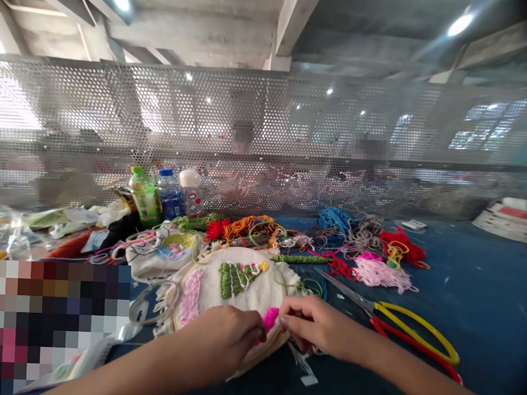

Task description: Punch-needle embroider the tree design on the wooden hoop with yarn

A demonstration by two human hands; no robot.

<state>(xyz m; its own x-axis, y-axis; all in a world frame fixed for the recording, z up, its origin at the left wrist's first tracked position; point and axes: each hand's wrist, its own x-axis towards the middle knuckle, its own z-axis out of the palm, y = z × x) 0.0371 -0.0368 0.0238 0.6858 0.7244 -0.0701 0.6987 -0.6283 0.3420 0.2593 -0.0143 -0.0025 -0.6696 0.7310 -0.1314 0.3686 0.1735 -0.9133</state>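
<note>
An embroidery hoop [209,300] with cream cloth lies in front of me. On the cloth are a green stitched tree [231,280] with pale zigzag lines, a small yellow patch [264,266] at its tip, and a light pink tufted strip [191,296]. My left hand [237,336] is over the hoop's near part, its fingers curled in beside a bright pink stitched patch [270,318]. Across that patch, my right hand [306,323] pinches thumb and fingers together at the hoop's right edge. Whatever lies between the fingers of either hand is hidden or too small to make out.
Scissors [374,310] with yellow and red handles lie open right of the hoop. Behind it are yarn heaps, including pink [385,274] and blue [335,219], and bottles [170,193]. An empty hoop [151,320] is at left. A perforated metal screen [267,122] stands behind.
</note>
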